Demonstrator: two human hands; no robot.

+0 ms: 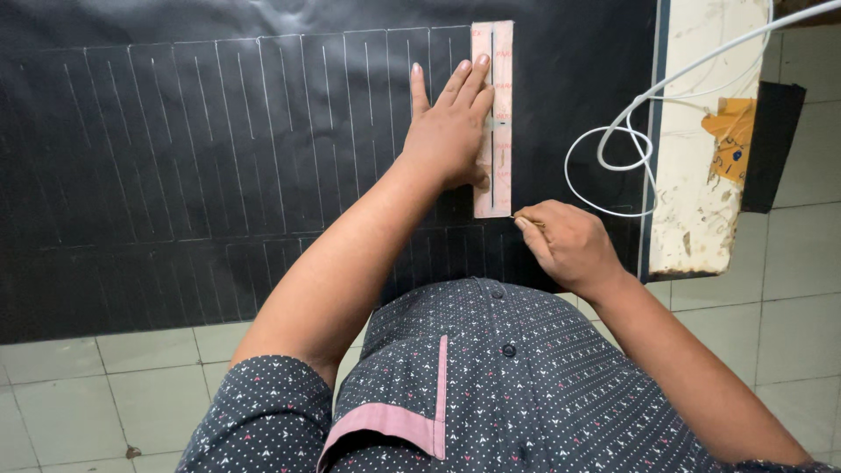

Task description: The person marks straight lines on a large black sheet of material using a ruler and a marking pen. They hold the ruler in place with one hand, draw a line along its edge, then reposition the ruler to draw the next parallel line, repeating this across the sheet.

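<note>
We see the left hand [448, 131] lying flat with fingers spread and straight, pressing down on a long pinkish ruler [493, 118] that runs away from the person across a black sheet [175, 131]. The ruler sits under the fingertips and thumb side of that hand, its near end just beside the right hand [565, 245]. The right hand is curled closed around a thin marking tool [526, 220], whose tip meets the sheet at the ruler's near right corner. The black sheet carries rows of thin white ruled lines to the left of the ruler and lies on a pale tiled floor [105, 385]. To the right we see a worn white board [701, 158] with a loose white cable [613, 149] looping over it and the sheet.
</note>
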